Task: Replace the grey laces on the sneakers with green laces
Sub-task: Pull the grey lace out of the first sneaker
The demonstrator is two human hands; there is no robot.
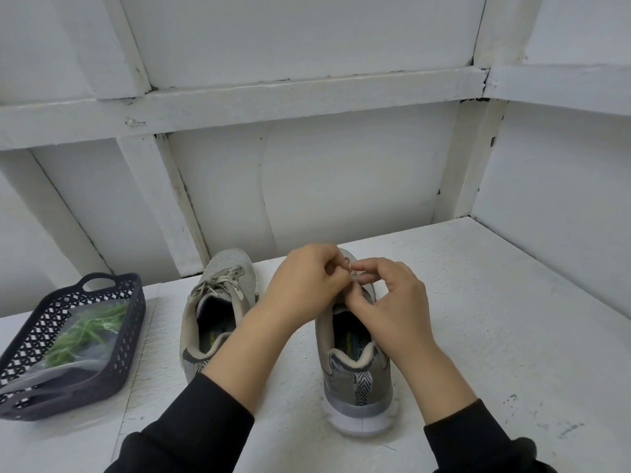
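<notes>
Lower left of frame: dark lattice basket point(135, 332) w/ a loop handle, sitting on the white desk point(495, 319). Inside it is a clear plastic bag point(78, 356) holding the green laces point(85, 331), bunched up.

Right of the basket, w/ a strip of bare desk between, is the left sneaker point(218, 302). Its toe is near the back wall point(341, 186), & its grey laces point(218, 285) are threaded, ends loose on top. Its insole point(215, 336) has green print, too small to read.

Centre: left hand point(304, 285) & right hand point(392, 302) meet over the front of the right sneaker point(355, 373). Fingers of both are curled narrow, pinching what is prob. its grey lace point(351, 268), mostly hidden by them. The heel faces the camera w/ a striped pull tab point(360, 387); the green/blue insole text isn't legible.

Right third of frame: open bare desk up to the side wall point(563, 199).
</notes>
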